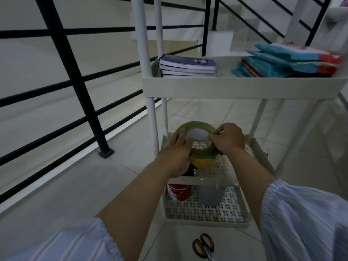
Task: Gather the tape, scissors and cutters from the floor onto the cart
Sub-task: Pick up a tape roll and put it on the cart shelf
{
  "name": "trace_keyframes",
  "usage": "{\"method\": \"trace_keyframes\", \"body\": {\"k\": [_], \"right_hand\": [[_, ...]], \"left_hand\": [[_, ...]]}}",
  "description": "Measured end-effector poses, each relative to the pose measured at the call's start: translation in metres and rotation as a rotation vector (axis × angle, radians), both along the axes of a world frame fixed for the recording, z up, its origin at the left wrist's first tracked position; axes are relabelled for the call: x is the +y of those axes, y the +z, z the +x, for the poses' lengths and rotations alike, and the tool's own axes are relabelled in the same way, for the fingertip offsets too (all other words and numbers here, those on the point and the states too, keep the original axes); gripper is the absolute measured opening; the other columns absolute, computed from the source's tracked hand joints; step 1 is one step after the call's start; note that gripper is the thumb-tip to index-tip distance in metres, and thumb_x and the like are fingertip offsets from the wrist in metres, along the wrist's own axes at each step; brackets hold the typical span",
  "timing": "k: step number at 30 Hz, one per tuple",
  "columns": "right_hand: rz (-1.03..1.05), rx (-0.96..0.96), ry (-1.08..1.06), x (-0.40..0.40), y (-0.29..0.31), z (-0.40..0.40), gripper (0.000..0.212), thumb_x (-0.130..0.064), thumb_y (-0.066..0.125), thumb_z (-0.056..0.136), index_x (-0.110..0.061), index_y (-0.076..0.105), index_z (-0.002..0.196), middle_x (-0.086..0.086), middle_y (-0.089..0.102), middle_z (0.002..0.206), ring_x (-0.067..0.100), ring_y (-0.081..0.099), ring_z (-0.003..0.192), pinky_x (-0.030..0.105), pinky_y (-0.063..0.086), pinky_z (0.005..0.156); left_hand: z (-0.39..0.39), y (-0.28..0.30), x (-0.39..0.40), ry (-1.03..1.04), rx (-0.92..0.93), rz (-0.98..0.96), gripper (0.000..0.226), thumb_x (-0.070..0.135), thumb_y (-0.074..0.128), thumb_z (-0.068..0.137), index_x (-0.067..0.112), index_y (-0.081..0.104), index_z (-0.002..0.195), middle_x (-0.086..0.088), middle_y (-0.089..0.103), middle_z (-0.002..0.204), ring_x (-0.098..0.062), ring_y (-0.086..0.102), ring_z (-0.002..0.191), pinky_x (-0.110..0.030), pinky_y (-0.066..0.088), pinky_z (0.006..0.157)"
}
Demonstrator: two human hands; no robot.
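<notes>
**Q:** Olive-green tape roll [197, 140], why both hands on it? It's just going on the cart [207, 85], no?

**A:** Looks like it's being steadied. The left hand [178, 155] has its fingers curled around the near-left side of the roll, and the right hand [228, 139] pinches the far-right rim. It's held just above the perforated lower shelf [203, 210], so my guess is it gets set down there.

**Q:** Enough room?

**A:** Kinda tight. A red-and-white can [178, 191] and a grey cup [210, 194] sit near the front, with something yellow right under the roll. The right side of the shelf looks free. Watch the raised rim and the white posts.

**Q:** Rest of the stuff?

**A:** Scissors [204, 245] are on the floor tile, near side of the cart. Can't see any cutters.
</notes>
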State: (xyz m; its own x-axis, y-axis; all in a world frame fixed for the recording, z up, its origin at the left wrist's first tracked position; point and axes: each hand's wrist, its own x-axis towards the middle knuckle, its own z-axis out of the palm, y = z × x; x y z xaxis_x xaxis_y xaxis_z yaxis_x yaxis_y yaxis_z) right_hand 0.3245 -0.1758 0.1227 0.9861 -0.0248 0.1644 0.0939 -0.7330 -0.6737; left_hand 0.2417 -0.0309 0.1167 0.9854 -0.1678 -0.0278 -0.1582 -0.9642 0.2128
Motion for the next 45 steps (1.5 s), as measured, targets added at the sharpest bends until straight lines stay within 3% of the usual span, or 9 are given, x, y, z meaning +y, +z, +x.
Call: {"method": "trace_keyframes", "body": {"k": [7,10,22,29,31,33,35,40,45], "right_hand": [[0.023,-0.020,0.031,0.006,-0.022,0.022,0.030,-0.026,0.069,0.071,-0.004,0.052,0.061,0.005,0.038,0.049,0.020,0.039,0.045,0.020,0.027,0.043],[0.015,-0.032,0.030,0.008,-0.023,0.024,0.025,-0.024,0.068,0.070,-0.003,0.056,0.065,0.005,0.041,0.052,0.023,0.047,0.053,0.020,0.027,0.043],[0.172,0.066,0.154,0.019,-0.037,0.012,0.045,-0.008,0.061,0.074,-0.016,0.024,0.048,0.001,0.024,0.048,0.013,0.026,0.042,0.022,0.021,0.043],[0.287,0.073,0.259,0.016,-0.037,-0.014,0.042,-0.017,0.061,0.084,-0.022,0.039,0.050,-0.006,0.040,0.052,0.006,0.036,0.047,0.008,0.027,0.034],[0.269,0.094,0.294,0.012,-0.035,-0.017,0.027,-0.017,0.060,0.084,-0.014,0.053,0.058,-0.001,0.048,0.059,0.013,0.043,0.056,0.008,0.029,0.043],[0.268,0.131,0.315,0.003,-0.029,-0.024,0.012,-0.018,0.060,0.084,-0.013,0.064,0.095,0.001,0.059,0.087,0.014,0.052,0.081,0.019,0.039,0.067],[0.172,0.080,0.350,-0.011,-0.024,-0.037,0.037,-0.016,0.059,0.086,-0.015,0.053,0.123,0.004,0.059,0.112,0.015,0.052,0.102,0.020,0.036,0.083],[-0.056,-0.338,0.372,-0.051,-0.047,-0.092,0.041,-0.016,0.054,0.082,0.001,0.056,0.118,0.020,0.062,0.118,0.031,0.055,0.110,0.028,0.038,0.093],[-0.200,-0.124,0.555,-0.100,-0.131,-0.163,0.047,-0.027,0.050,0.079,-0.003,0.056,0.118,0.018,0.062,0.114,0.021,0.050,0.108,0.016,0.031,0.093]], "left_hand": [[0.004,-0.011,-0.005,0.145,-0.128,-0.126,0.068,0.001,0.048,0.088,0.001,0.010,0.145,-0.022,0.002,0.155,-0.040,0.009,0.142,-0.044,0.019,0.117],[-0.006,-0.018,-0.012,0.264,-0.195,-0.254,0.056,0.004,0.049,0.086,-0.006,0.023,0.135,-0.025,0.022,0.140,-0.042,0.035,0.123,-0.043,0.040,0.100],[-0.017,-0.046,-0.016,0.244,-0.055,-0.086,0.056,0.029,0.036,0.096,0.005,0.018,0.143,-0.017,0.018,0.151,-0.033,0.012,0.142,-0.046,0.020,0.117],[-0.022,-0.049,-0.023,0.298,-0.064,-0.048,0.061,0.030,0.029,0.098,0.002,0.007,0.146,-0.016,0.007,0.157,-0.028,0.004,0.146,-0.040,0.003,0.119],[-0.024,-0.050,-0.025,0.304,-0.045,-0.012,0.062,0.033,0.028,0.098,0.002,0.003,0.146,-0.016,0.003,0.157,-0.028,0.001,0.146,-0.042,0.002,0.118],[-0.027,-0.048,-0.030,0.301,-0.035,0.015,0.063,0.034,0.027,0.098,0.003,0.001,0.146,-0.016,0.000,0.158,-0.028,-0.001,0.146,-0.045,0.002,0.119],[-0.034,-0.048,-0.036,0.273,-0.077,0.006,0.060,0.033,0.028,0.098,0.005,0.007,0.146,-0.016,0.005,0.157,-0.028,0.002,0.146,-0.047,0.005,0.118],[-0.070,-0.073,-0.061,0.110,-0.350,0.025,0.056,0.032,0.035,0.081,0.002,0.048,0.127,-0.018,0.056,0.131,-0.034,0.049,0.127,-0.050,0.043,0.098],[-0.125,-0.130,-0.093,0.037,-0.190,0.000,0.061,0.037,0.036,0.079,0.005,0.041,0.130,-0.019,0.050,0.138,-0.037,0.044,0.130,-0.051,0.042,0.098]]}}
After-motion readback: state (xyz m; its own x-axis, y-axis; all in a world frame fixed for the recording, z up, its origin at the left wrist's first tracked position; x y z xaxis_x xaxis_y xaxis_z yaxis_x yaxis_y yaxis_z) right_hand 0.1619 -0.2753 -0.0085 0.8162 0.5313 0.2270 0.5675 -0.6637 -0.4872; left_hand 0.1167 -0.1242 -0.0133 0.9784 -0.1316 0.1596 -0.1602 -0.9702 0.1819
